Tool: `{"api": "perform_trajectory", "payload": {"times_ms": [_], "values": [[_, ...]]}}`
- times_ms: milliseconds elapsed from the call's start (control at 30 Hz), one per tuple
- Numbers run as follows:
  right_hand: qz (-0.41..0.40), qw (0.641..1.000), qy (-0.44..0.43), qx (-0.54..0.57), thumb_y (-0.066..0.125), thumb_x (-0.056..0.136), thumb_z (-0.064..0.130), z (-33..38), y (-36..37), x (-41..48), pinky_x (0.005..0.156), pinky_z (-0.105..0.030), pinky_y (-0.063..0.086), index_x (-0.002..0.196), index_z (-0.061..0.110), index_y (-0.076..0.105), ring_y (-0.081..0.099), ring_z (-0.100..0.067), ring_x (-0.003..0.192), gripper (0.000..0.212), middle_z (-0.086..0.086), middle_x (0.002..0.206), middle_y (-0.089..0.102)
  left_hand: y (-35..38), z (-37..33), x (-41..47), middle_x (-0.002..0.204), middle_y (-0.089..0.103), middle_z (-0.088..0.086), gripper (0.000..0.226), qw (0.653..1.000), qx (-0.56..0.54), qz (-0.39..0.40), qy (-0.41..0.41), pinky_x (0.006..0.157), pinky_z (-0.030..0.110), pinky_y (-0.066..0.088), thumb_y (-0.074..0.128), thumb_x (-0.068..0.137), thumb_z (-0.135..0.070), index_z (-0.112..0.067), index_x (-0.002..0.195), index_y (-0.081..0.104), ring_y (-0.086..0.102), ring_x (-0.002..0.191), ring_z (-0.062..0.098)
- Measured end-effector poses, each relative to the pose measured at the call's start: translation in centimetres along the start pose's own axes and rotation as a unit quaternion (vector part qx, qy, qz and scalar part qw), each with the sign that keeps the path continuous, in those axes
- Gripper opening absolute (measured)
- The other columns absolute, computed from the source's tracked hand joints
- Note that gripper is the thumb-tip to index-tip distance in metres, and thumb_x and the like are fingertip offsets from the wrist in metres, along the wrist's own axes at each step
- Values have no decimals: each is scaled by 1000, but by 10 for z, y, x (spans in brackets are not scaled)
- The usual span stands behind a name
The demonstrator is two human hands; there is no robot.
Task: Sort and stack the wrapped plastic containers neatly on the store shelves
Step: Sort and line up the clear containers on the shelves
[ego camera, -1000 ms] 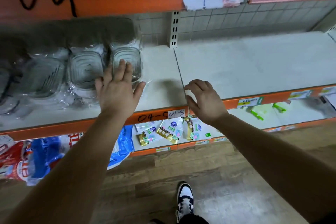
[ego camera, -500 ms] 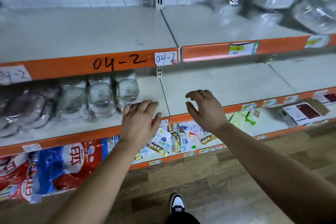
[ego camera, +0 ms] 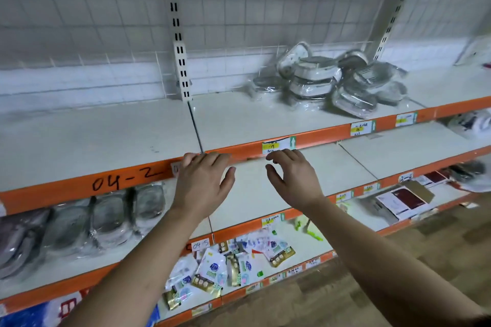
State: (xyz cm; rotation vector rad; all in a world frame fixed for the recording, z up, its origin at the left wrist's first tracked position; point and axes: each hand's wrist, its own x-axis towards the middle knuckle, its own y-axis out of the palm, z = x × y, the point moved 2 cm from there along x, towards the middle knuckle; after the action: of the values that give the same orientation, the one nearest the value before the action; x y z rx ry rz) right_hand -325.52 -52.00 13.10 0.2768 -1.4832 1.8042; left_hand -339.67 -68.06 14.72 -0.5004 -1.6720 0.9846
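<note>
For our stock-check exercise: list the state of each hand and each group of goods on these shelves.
Left hand: open, fingers straight, empty.
Right hand: open, fingers loosely curved, empty.
Upper-shelf containers: wrapped, heaped untidily, some tilted.
Middle-shelf containers: wrapped, lined up in a row.
Sachets: scattered loose, overlapping.

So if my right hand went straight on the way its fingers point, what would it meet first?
Likely the upper shelf's orange front edge, at the yellow-and-white price label; the right hand points its fingers up at it. Depth is unclear, so they might pass under it.
</note>
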Motion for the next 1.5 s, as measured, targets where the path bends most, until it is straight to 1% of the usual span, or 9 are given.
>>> {"api": "perform_trajectory", "payload": {"times_ms": [400,567,733,833,933,1067,1233,1400,1500], "values": [[-25,999,-4,-25,53,88,31,-155,-54,126,73,-36,49,102,12,69,60,-35,92,29,-7,96,67,88,-57,158,91,71,-1,38,998,5,-17,-62,77,36,35,41,90,-39,-20,102,72,66,80,26],[6,999,-28,-25,52,87,32,-216,-66,180,88,-39,44,108,9,68,58,-37,98,35,-11,102,64,120,-74,210,92,71,0,43,996,5,-19,-89,78,37,40,38,90,-41,-20,103,72,66,81,27],[61,997,-35,-3,48,85,39,-255,-74,231,103,-39,38,125,10,63,53,-36,117,52,-12,124,61,151,-70,223,87,71,-2,39,995,39,-17,-94,76,36,31,40,89,-38,-20,97,73,66,77,25],[135,990,-36,5,52,84,41,-267,-76,256,114,-37,25,141,14,52,37,-32,139,63,-13,147,48,161,-68,224,84,69,-4,36,995,42,-21,-84,76,36,31,41,88,-36,-21,94,72,66,75,23],[213,976,-22,36,54,80,47,-278,-68,274,120,-40,23,143,19,50,31,-26,145,69,-7,153,42,163,-67,225,84,69,-5,36,995,43,-29,-85,77,35,31,40,89,-37,-21,92,72,66,75,22],[218,975,-35,35,71,85,32,-284,-63,291,111,-32,31,133,16,60,47,-27,131,52,-7,140,56,167,-60,224,87,70,-6,35,992,25,-25,-120,78,34,31,40,89,-37,-22,91,71,67,77,22],[212,975,-53,-37,46,69,76,-283,-52,303,98,-45,37,115,31,62,53,-29,108,67,-2,113,68,170,-54,223,89,70,-7,35,989,9,-40,-141,79,34,31,40,89,-38,-22,92,70,67,81,22],[223,970,3,95,73,85,34,-281,-51,307,96,-30,37,111,22,61,51,-23,110,31,-6,119,54,172,-53,223,87,70,-8,33,988,7,-47,-148,78,35,31,40,89,-37,-23,90,70,67,80,21],[222,969,8,108,72,86,32,-284,-51,306,94,-31,37,109,24,61,50,-26,112,28,-7,116,53,173,-52,223,86,70,-9,32,988,13,-52,-144,78,34,30,40,89,-37,-23,89,70,67,79,20]]}}
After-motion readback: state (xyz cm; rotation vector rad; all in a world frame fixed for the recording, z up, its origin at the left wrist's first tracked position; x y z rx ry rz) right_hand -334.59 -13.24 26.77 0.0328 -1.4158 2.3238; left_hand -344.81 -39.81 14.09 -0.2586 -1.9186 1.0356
